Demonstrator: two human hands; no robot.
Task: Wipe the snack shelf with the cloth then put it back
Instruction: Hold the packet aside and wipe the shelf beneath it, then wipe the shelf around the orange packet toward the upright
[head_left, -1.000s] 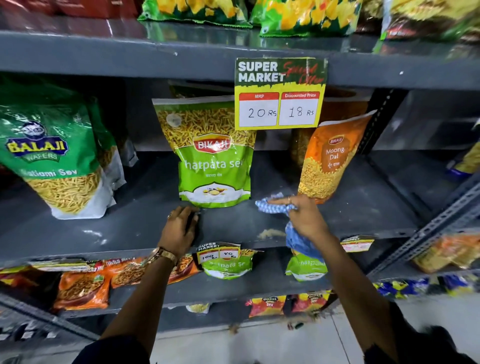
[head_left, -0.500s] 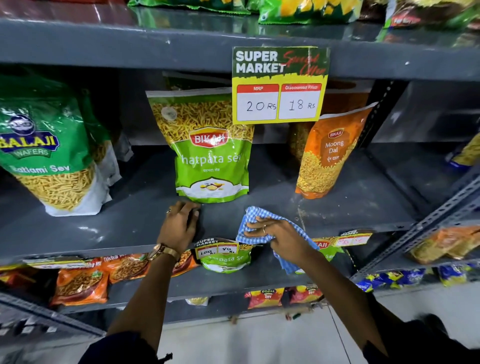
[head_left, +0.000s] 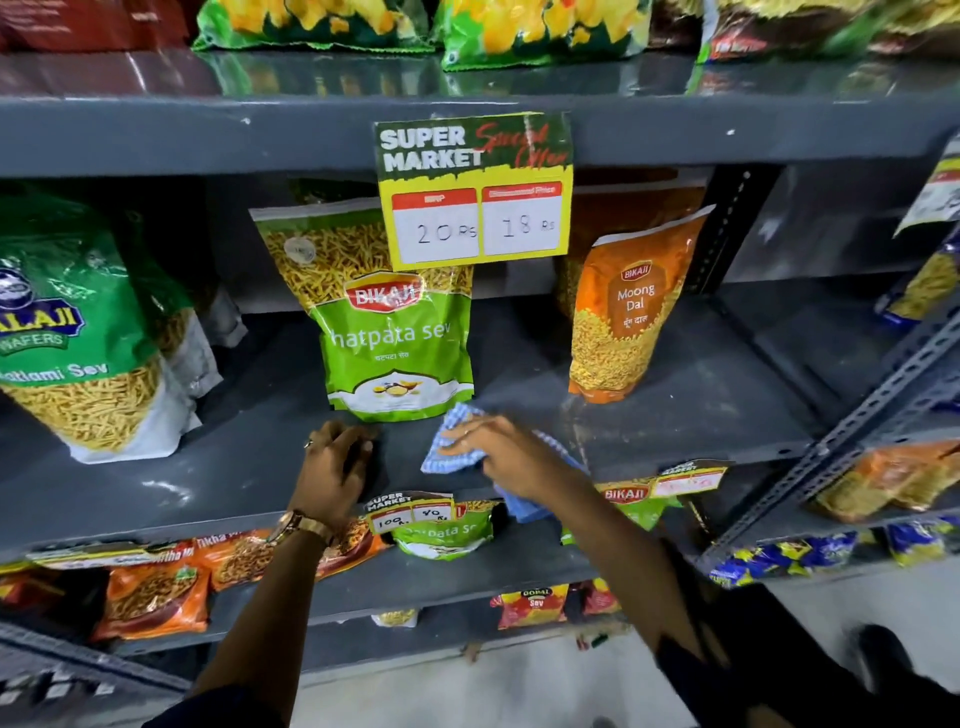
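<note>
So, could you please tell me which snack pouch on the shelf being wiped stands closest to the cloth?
The green Bikaji sev pouch; the cloth lies right by its base, unlike the orange Moong Dal pouch.

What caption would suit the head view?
Right hand wipes grey shelf with blue checked cloth; left hand rests on it.

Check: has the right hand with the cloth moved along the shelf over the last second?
Yes. The right hand and cloth slid left, from below the Moong Dal pouch to the green Bikaji sev pouch.
</note>
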